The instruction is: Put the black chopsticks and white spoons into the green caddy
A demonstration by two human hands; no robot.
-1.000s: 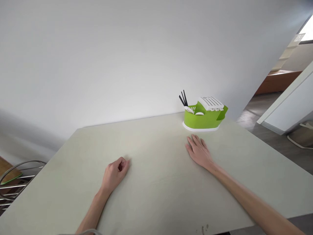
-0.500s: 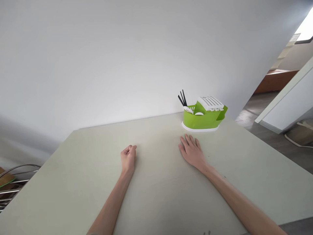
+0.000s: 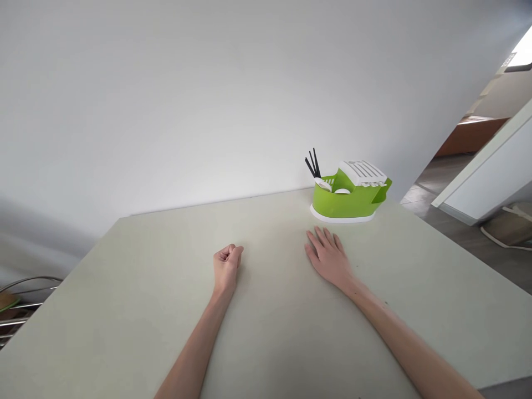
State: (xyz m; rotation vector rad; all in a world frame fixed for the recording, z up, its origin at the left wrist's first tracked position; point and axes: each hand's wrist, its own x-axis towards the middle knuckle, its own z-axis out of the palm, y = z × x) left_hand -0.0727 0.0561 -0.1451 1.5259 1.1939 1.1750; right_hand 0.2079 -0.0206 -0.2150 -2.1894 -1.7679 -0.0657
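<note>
My left hand (image 3: 226, 267) rests on the pale table (image 3: 266, 332) as a closed fist, with the thumb folded over the fingers and nothing showing in it. To its right, my right hand (image 3: 330, 261) lies flat, palm down, fingers spread. Just beyond those fingertips, without contact, stands a green cutlery caddy (image 3: 344, 204) with a white base and a slotted white lid (image 3: 362, 173). Black chopsticks (image 3: 314, 165) lean out of its left end. Beside them are white rounded pieces (image 3: 323, 184), perhaps spoons, mostly hidden by the caddy wall.
A white wall (image 3: 208, 111) rises behind the table's back edge. At the lower left, past the table edge, is a metal wire rack (image 3: 25, 310). On the right are a grey floor (image 3: 453, 213) and a white panel (image 3: 494, 160).
My left fist has shifted a little to the right along the table. My right hand stays flat in nearly the same place. The view has moved slightly.
</note>
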